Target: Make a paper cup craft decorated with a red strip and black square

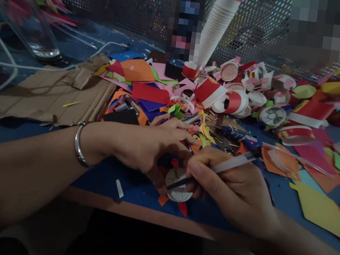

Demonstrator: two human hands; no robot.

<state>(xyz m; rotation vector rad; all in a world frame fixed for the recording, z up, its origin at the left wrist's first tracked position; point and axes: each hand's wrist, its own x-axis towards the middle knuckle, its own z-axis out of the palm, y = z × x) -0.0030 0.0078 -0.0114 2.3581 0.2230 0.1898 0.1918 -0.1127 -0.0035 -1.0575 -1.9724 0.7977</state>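
My right hand (228, 184) is closed around a pen (230, 162) with a pale barrel and dark ends. Its tip rests on a round white paper cup base (177, 191), which has dark lines on top. Red and orange paper tabs stick out from around this piece, and the upper red one has dark marks on it. My left hand (151, 150), with a silver bangle at the wrist, curves around the piece. Its thumb presses at the left edge, while the other fingers reach over paper scraps. Part of the piece is hidden by my fingers.
Coloured paper scraps (149, 94) and cut red-and-white paper cups (210, 92) cover the table's back. A tall cup stack (220, 24) leans there. Flattened cardboard (47, 91) and a clear glass (41, 41) stand left. A dark blue glue gun (240, 136) lies beyond my right hand.
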